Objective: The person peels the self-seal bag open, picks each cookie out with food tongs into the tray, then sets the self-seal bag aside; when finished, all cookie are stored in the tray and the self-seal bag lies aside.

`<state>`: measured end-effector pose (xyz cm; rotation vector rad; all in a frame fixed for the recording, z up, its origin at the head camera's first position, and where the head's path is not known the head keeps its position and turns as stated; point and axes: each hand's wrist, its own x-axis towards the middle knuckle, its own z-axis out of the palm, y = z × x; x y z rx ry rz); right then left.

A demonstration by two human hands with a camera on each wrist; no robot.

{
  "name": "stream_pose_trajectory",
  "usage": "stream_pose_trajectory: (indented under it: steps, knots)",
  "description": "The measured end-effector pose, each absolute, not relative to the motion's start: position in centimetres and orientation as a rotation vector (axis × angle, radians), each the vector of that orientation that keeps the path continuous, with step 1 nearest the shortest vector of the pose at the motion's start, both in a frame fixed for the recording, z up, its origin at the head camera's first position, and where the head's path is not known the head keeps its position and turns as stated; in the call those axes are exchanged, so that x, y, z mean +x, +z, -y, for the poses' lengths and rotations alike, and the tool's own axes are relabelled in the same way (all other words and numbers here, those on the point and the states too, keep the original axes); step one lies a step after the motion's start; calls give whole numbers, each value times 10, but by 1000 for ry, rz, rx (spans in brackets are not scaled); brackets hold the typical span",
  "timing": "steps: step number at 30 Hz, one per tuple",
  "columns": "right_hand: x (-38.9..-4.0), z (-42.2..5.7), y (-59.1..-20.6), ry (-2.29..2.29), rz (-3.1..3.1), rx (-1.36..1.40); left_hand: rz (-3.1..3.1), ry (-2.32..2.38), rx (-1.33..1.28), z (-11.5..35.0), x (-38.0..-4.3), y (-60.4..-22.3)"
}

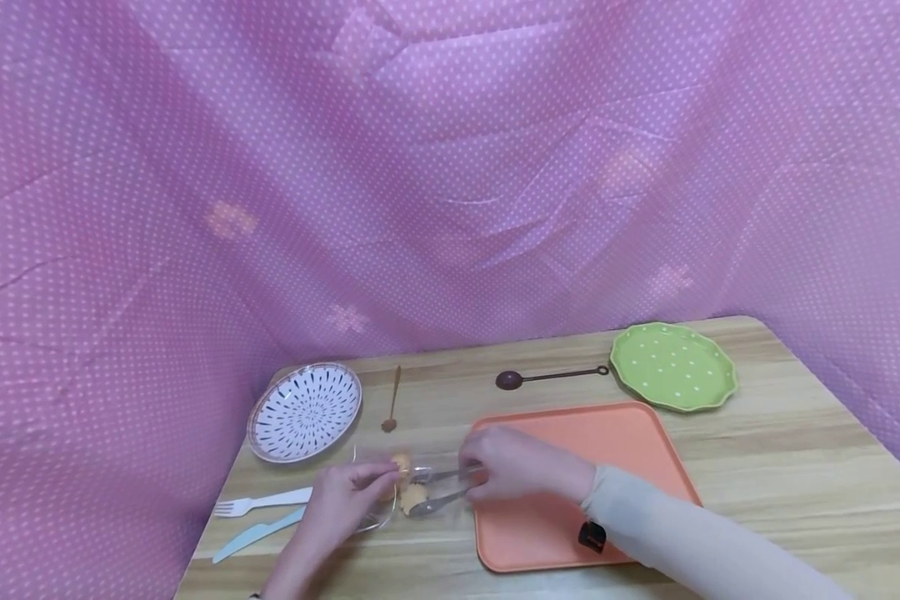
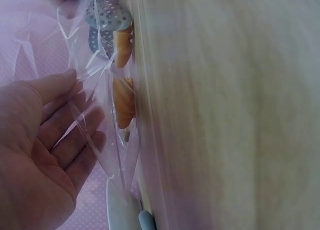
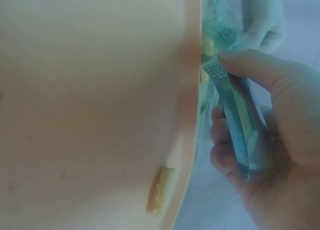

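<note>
My left hand (image 1: 339,504) pinches the edge of a clear plastic bag (image 2: 127,162) between thumb and forefinger, its other fingers behind the film. Inside the bag lie biscuits (image 1: 412,500), which look golden brown in the left wrist view. My right hand (image 1: 521,467) grips metal tongs (image 3: 235,115) in thumb and curled fingers. The tongs' perforated ends (image 2: 107,13) are spread inside the bag, beside a biscuit. One more biscuit (image 3: 161,191) rests on the orange tray (image 1: 562,537) near its rim; in the head view it cannot be made out.
At the left are a white patterned plate (image 1: 307,412), a white fork (image 1: 270,500) and a pale blue knife (image 1: 258,533). Behind stand a thin honey dipper-like stick (image 1: 394,400), a dark long-handled spoon (image 1: 540,377) and a green dotted plate (image 1: 675,367). Pink cloth (image 1: 450,167) surrounds the table.
</note>
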<state>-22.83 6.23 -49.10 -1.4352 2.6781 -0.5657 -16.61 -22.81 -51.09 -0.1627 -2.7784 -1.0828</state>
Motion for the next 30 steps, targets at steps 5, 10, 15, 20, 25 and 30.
stream_pose_trajectory:
  steps: [5, 10, 15, 20, 25, 30]
  knots:
    - [-229, -63, -492, -551, -2685, -1461, 2771, -1086, -174, 227, -167, -511]
    - [-228, -65, -494, -546, -2689, -1480, 2771, -1086, -179, 227, -167, -511]
    - [-226, -77, -493, -645, -2688, -1418, 2777, -1098, -161, 226, -167, -513]
    - [-222, -117, -484, -778, -2753, -1282, 2791, -1113, -139, 226, -167, -515]
    - [-220, -171, -482, -807, -2895, -1235, 2795, -1125, -105, 229, -167, -514]
    - [-225, -222, -493, -739, -3084, -1193, 2794, -1155, -67, 230, -167, -513]
